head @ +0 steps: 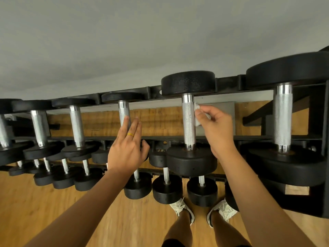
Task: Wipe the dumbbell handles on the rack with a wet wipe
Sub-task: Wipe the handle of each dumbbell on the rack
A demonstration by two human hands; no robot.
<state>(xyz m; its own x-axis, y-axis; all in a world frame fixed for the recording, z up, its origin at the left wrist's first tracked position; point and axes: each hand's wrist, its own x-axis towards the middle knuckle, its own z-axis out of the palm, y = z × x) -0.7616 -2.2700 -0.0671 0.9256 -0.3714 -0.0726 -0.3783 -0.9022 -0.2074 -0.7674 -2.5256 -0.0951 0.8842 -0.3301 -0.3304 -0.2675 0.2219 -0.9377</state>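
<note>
A black rack [229, 81] carries several black dumbbells with knurled steel handles on its top tier. My right hand [215, 125] pinches a white wet wipe [197, 113] and holds it against the right side of one handle [189, 120]. My left hand [127, 148], fingers straight and wearing a yellow ring, reaches over the neighbouring handle [123, 111] to the left; its fingertips lie at the lower part of that handle. A larger dumbbell handle [282, 116] stands further right.
A lower tier holds several smaller dumbbells [166, 188] near my knees. My two feet in white shoes [181, 207] stand on the wooden floor [53, 211] close to the rack. A grey wall [124, 41] rises behind the rack.
</note>
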